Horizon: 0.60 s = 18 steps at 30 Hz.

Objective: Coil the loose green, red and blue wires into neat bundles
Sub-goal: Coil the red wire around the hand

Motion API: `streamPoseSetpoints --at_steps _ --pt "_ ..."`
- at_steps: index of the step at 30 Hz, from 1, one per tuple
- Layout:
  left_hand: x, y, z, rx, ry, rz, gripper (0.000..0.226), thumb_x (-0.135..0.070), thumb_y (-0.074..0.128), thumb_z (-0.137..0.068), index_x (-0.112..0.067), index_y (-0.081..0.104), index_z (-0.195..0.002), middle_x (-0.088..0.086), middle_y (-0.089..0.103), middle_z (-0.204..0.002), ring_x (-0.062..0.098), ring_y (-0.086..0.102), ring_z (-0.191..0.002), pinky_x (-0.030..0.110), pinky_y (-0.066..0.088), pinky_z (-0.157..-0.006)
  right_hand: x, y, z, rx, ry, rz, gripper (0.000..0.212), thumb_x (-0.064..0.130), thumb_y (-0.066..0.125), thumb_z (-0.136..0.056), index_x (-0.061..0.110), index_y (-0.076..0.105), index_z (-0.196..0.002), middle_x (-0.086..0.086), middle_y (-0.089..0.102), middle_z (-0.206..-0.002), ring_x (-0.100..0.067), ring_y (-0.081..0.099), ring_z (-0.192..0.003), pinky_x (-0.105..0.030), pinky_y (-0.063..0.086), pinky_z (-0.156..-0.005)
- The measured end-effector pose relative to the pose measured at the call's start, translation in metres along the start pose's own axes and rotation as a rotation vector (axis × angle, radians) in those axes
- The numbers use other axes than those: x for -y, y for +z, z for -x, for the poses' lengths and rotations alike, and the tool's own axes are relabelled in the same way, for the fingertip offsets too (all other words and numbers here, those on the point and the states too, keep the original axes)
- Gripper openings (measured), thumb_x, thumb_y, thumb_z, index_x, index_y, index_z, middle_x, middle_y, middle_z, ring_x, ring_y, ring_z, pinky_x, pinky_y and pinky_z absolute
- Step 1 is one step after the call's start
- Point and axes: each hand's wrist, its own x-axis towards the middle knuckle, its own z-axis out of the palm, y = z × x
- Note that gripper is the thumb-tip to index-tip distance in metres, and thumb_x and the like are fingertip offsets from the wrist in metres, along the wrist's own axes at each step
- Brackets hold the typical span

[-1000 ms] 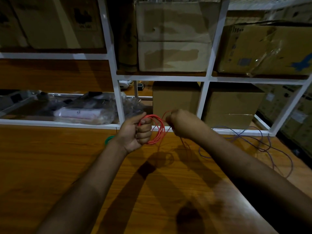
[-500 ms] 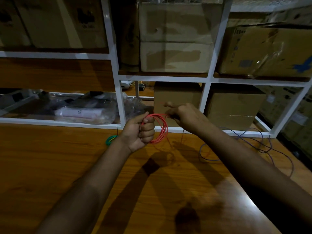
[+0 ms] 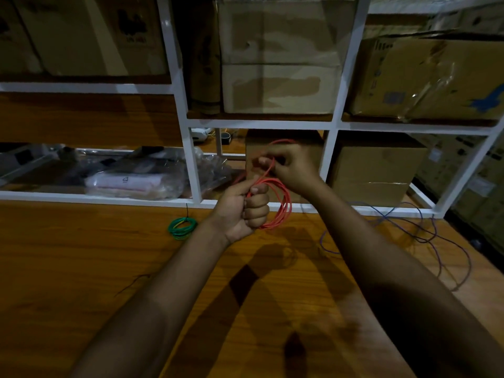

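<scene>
Left hand (image 3: 242, 205) fists round my one red wire coil (image 3: 281, 205), its loops upright above the bench (image 3: 81, 268); right hand (image 3: 289, 166) pinches its free strand just above. One green bundle (image 3: 182, 227) lies flat left of that coil, one blue wire (image 3: 425, 236) sprawls right.

Storeroom, dim light: wood table before white shelving.

Table (image 3: 81, 268): orange-brown wood grain, glossy, hard shadows across it. Rack (image 3: 338, 85): white metal frame, wood shelves, behind the table. Upper shelf: cardboard boxes, one large and pale (image 3: 281, 58), one taped and creased (image 3: 431, 77) at right. Lower shelf: two brown boxes (image 3: 373, 170), clear plastic bags (image 3: 136, 178) at left, small white device (image 3: 200, 133) further back. More cartons (image 3: 480, 186) stacked at far right.
</scene>
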Motion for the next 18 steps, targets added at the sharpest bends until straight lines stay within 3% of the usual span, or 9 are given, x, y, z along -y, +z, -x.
streamPoseSetpoints --at_steps 2,4,6,7,9,10,12,14,18 --pt "-0.003 -0.007 0.003 -0.036 0.024 0.041 0.036 -0.034 0.035 -0.097 -0.019 0.042 -0.065 -0.008 0.016 -0.049 0.007 0.01 -0.039 0.02 0.011 -0.036 -0.005 -0.006 0.0 0.31 0.209 0.094 0.015 0.019 0.06 -0.096 0.013 0.073 -0.104 0.002 0.071 -0.088 -0.008 0.067 -0.078 -0.026 0.058 -0.073" --pt "-0.001 -0.017 0.002 -0.11 0.024 0.07 0.038 -0.033 0.034 -0.099 -0.019 0.041 -0.065 -0.008 0.023 -0.043 0.006 0.013 -0.035 0.019 0.013 -0.034 -0.005 -0.008 0.003 0.418 0.366 0.403 0.013 0.016 0.059 -0.097 0.011 0.071 -0.098 -0.003 0.066 -0.081 -0.017 0.065 -0.073 -0.03 0.056 -0.066" --pt "0.007 -0.025 -0.001 -0.18 0.019 0.095 0.043 -0.034 0.033 -0.102 -0.019 0.042 -0.063 -0.008 0.027 -0.041 0.006 0.019 -0.031 0.019 0.014 -0.032 0.006 0.002 0.007 0.247 0.37 0.701 0.016 0.002 0.053 -0.095 0.006 0.063 -0.084 -0.006 0.054 -0.077 -0.024 0.054 -0.072 -0.033 0.044 -0.062" --pt "0.01 -0.027 -0.002 -0.193 0.032 0.113 0.044 -0.034 0.032 -0.103 -0.019 0.042 -0.062 -0.008 0.027 -0.04 0.005 0.019 -0.031 0.019 0.014 -0.031 0.012 0.01 0.009 0.078 0.262 0.74 0.017 -0.004 0.051 -0.092 0.006 0.057 -0.08 -0.007 0.05 -0.078 -0.025 0.05 -0.073 -0.033 0.039 -0.063" --pt "0.01 -0.027 -0.003 -0.19 0.069 0.146 0.043 -0.034 0.032 -0.103 -0.019 0.041 -0.063 -0.007 0.028 -0.041 0.006 0.018 -0.032 0.02 0.015 -0.032 0.018 0.019 0.011 -0.199 -0.065 0.537 0.014 -0.007 0.055 -0.088 0.003 0.064 -0.092 -0.015 0.059 -0.094 -0.028 0.057 -0.081 -0.03 0.04 -0.065" --pt "0.007 -0.026 -0.001 -0.18 0.09 0.164 0.041 -0.034 0.033 -0.102 -0.02 0.04 -0.064 -0.007 0.028 -0.041 0.006 0.016 -0.034 0.02 0.014 -0.032 0.012 0.019 0.009 -0.198 -0.143 0.433 0.018 -0.005 0.057 -0.089 0.002 0.068 -0.101 -0.016 0.066 -0.101 -0.028 0.062 -0.087 -0.03 0.045 -0.069" --pt "-0.002 -0.028 0.005 -0.165 0.139 0.206 0.038 -0.033 0.035 -0.1 -0.02 0.041 -0.064 -0.007 0.028 -0.041 0.007 0.01 -0.039 0.021 0.013 -0.033 -0.005 0.011 0.004 0.053 -0.062 0.258 0.017 0.008 0.057 -0.095 0.008 0.072 -0.105 -0.011 0.072 -0.098 -0.024 0.066 -0.089 -0.032 0.05 -0.075" --pt "-0.008 -0.033 0.01 -0.17 0.156 0.214 0.036 -0.033 0.037 -0.098 -0.02 0.042 -0.064 -0.008 0.029 -0.041 0.007 0.009 -0.041 0.021 0.011 -0.034 -0.021 0.007 0.008 0.295 0.092 0.215 0.019 0.018 0.053 -0.1 0.013 0.071 -0.1 -0.003 0.072 -0.087 -0.015 0.066 -0.079 -0.03 0.048 -0.071" --pt "-0.005 -0.038 0.011 -0.164 0.137 0.192 0.035 -0.032 0.039 -0.096 -0.019 0.043 -0.063 -0.008 0.029 -0.041 0.006 0.01 -0.041 0.02 0.014 -0.033 -0.029 0.011 0.014 0.289 0.164 0.17 0.018 0.021 0.051 -0.101 0.019 0.067 -0.093 -0.001 0.069 -0.078 -0.019 0.068 -0.075 -0.035 0.053 -0.066"
